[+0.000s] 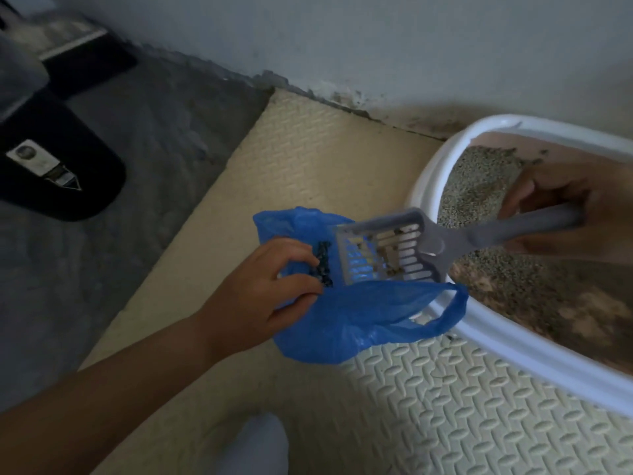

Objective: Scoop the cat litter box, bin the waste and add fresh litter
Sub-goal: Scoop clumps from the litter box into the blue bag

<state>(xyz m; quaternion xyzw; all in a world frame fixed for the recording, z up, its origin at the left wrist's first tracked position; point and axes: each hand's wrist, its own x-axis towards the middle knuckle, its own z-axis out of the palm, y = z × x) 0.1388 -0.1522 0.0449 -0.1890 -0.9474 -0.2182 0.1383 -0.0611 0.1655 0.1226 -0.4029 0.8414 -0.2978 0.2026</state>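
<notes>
Hands (270, 293) (579, 210) on blue bag (359, 320), scoop (435, 243)

No legible text anywhere; pale label (32, 156) on black object (89, 166) at far left, too blurred to read; dark patch (323, 265) on blue bag (342, 320), unclear whether print; nothing decipherable there either.

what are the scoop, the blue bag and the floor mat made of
Scoop: rigid grey plastic, matte, going by its moulded slots and one-piece handle.
Blue bag: thin plastic film, slightly glossy; it crumples into soft folds.
Floor mat: probably foam or rubber, cream, embossed with a raised tread pattern.
</notes>
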